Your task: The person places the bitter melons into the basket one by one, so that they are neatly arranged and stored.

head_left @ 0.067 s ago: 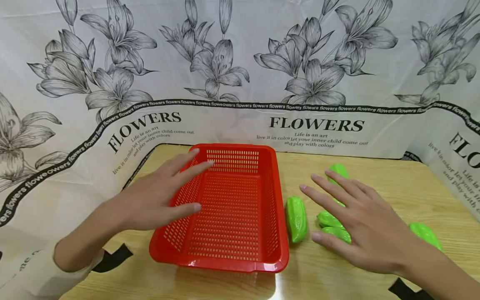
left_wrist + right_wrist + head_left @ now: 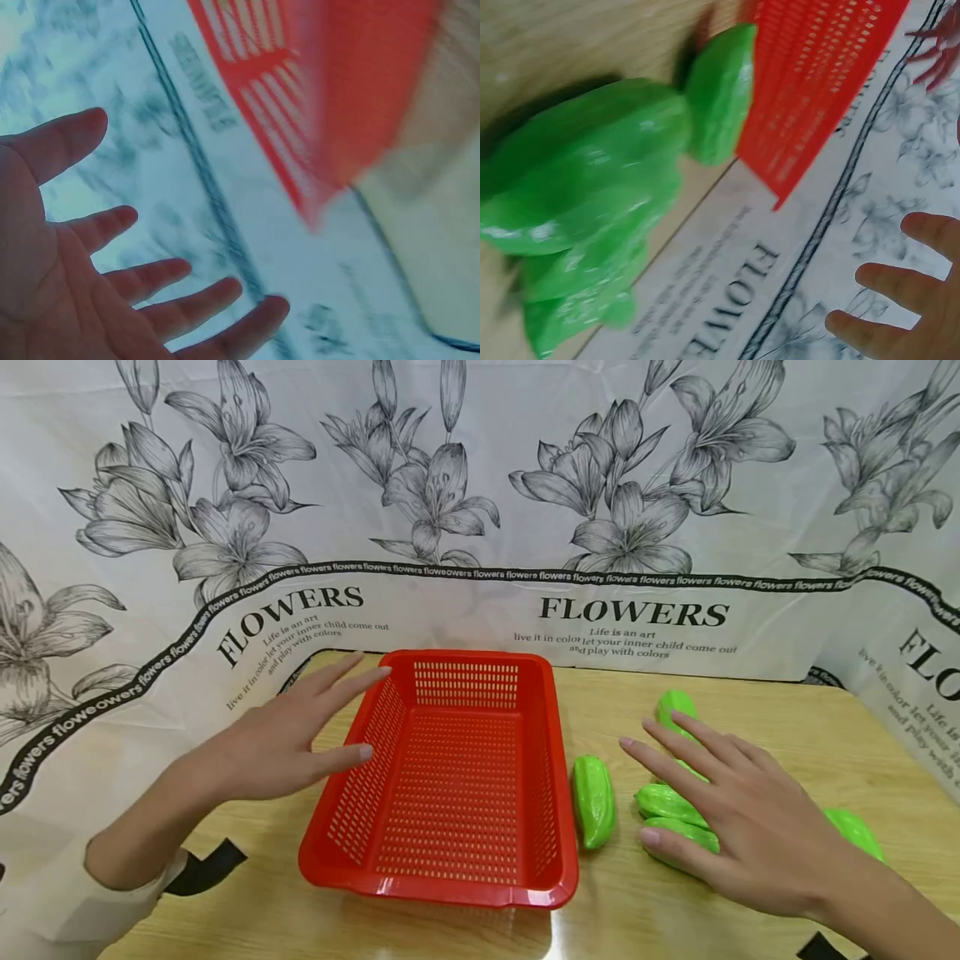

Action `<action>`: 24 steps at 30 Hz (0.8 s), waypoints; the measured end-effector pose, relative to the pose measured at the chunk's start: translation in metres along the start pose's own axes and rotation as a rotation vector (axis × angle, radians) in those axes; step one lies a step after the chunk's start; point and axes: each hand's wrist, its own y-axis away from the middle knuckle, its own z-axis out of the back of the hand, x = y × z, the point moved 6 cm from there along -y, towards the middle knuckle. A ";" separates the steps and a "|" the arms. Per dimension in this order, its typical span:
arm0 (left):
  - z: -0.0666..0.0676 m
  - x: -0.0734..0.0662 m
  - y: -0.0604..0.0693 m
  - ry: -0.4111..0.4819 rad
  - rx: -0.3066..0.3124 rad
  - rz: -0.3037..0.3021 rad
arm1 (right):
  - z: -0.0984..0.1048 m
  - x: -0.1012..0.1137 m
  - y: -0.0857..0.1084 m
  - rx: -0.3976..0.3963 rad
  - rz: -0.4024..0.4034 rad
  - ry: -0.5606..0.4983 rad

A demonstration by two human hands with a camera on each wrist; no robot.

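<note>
Head view: left hand (image 2: pixel 288 743) is raised at the left side of the red basket (image 2: pixel 465 896), back of hand up, fingers pointing forward-right, thumb out toward the basket. Left grip apart, fingers loosely straight. White sleeve (image 2: pixel 112 893) ends above the wrist. Right hand (image 2: pixel 742 818) reaches in from the lower right, back up, fingers angled forward-left, thumb spread; right grip also apart. Basket sits mid-bench (image 2: pixel 622 918); one green piece (image 2: pixel 594 802) lies just beside its right wall, more green pieces (image 2: pixel 670 802) lie under or beyond the right hand, partly hidden by it.

Left wrist view: palm and separated fingers at lower left, a gap between them and the blurred basket at upper right.

Right wrist view: separated fingertips at lower right, apart from the clustered green pieces at left; single piece by the basket. Left hand's fingers show at the top right.
</note>
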 end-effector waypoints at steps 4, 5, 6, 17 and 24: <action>-0.007 0.047 0.004 0.179 0.011 0.089 | -0.011 -0.028 0.031 0.055 -0.129 0.000; -0.011 0.057 0.005 0.219 0.018 0.110 | -0.015 -0.035 0.040 0.073 -0.163 0.004; -0.016 0.066 0.007 0.254 0.022 0.128 | -0.018 -0.043 0.048 0.093 -0.192 0.011; -0.077 0.127 -0.006 0.908 0.063 0.264 | -0.043 -0.119 0.124 0.159 -0.493 -0.032; -0.103 0.128 -0.024 1.119 0.052 0.216 | -0.054 -0.153 0.152 0.133 -0.672 -0.050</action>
